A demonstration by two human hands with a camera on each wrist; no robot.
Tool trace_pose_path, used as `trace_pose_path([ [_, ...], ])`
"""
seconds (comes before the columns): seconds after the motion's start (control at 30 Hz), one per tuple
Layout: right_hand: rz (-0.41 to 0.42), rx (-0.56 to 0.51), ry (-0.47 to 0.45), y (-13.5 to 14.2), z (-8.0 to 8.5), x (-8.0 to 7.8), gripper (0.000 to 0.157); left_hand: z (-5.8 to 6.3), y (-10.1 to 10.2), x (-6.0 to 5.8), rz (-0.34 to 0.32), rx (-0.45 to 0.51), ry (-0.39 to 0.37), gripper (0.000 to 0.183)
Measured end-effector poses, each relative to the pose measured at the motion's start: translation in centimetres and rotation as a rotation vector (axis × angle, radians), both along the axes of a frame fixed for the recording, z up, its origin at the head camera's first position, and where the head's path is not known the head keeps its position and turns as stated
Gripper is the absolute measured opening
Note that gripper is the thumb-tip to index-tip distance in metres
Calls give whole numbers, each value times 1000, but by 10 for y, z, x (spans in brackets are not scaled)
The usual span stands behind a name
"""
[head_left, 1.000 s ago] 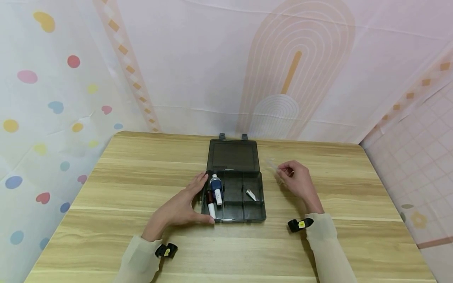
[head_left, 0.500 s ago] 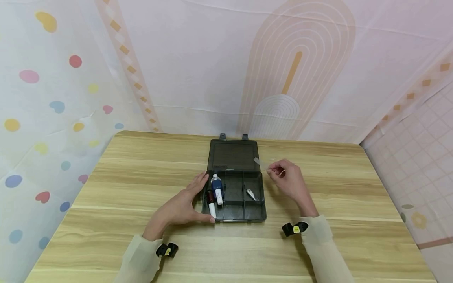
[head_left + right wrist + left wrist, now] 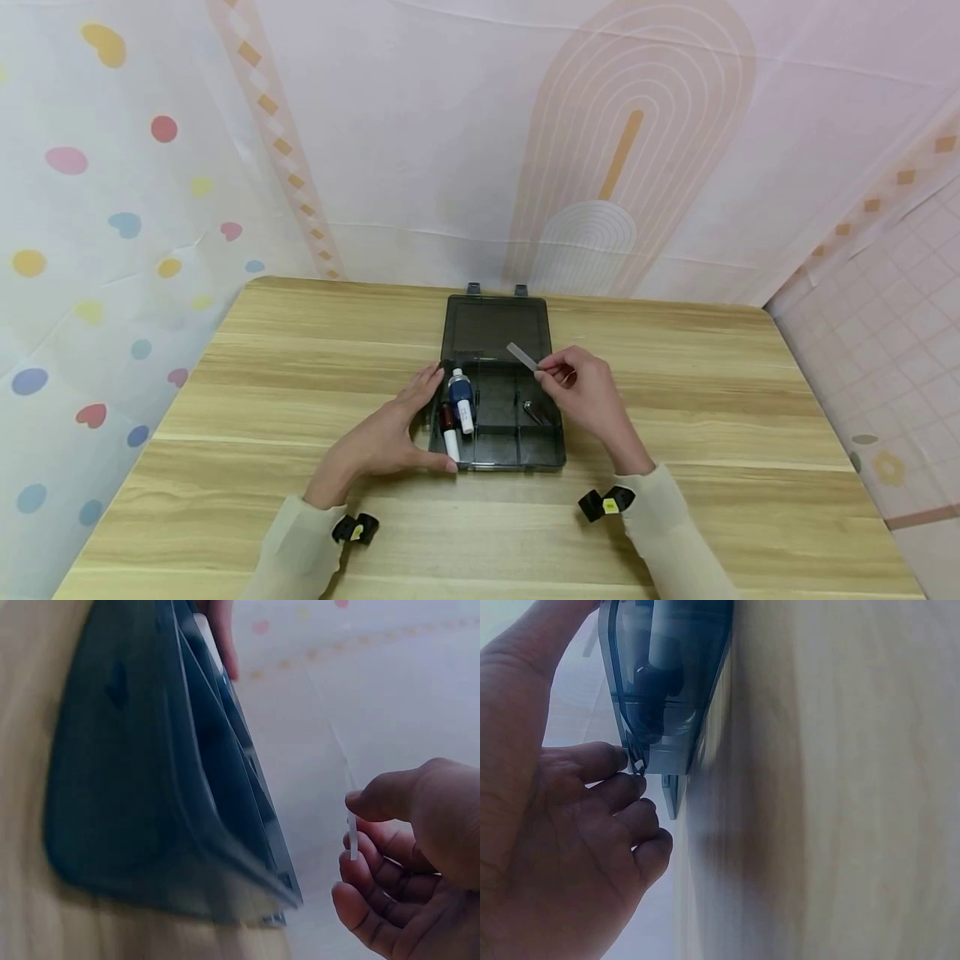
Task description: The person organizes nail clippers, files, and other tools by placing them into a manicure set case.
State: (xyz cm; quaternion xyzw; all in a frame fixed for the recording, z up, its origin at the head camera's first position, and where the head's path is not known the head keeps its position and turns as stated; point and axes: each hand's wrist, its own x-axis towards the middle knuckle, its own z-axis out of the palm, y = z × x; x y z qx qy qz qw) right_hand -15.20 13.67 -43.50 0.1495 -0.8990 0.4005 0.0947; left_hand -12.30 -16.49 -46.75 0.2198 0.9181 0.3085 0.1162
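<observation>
A dark translucent divided box (image 3: 498, 454) lies on the table with its lid (image 3: 495, 329) folded back. My left hand (image 3: 382, 437) holds the box's left side, thumb at the front corner and fingers at the back corner. In the left wrist view its fingertips touch the box wall (image 3: 697, 675). My right hand (image 3: 588, 392) pinches a thin frosted nail file (image 3: 521, 356) by one end, above the back right of the box. In the right wrist view the nail file (image 3: 352, 832) sits between thumb and fingers. A nail clipper (image 3: 532, 412) lies in a right compartment.
The left compartments hold a blue nail polish bottle (image 3: 461, 392) and a dark red one with a white cap (image 3: 450, 433). The wooden table (image 3: 300, 350) ends at a patterned cloth (image 3: 405, 167) behind.
My right hand has moved left with the nail file, from the table beside the box to over its back right part. My left hand stays in place on the box.
</observation>
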Motion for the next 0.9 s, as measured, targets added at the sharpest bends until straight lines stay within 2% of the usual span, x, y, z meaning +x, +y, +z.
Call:
trace_pose_path([
  [0.23, -19, -35, -93, -17, -1, 10, 7, -1, 1, -1, -3, 3, 9, 127],
  [0.5, -71, -103, -149, -32, -8, 16, 7, -1, 1, 0, 2, 7, 9, 127],
  [0.7, -37, -140, -176, -35, -11, 16, 13, 0, 1, 1, 11, 15, 0, 126],
  [0.9, 14, -130, -148, -31, -8, 14, 21, 1, 1, 2, 21, 21, -10, 126],
])
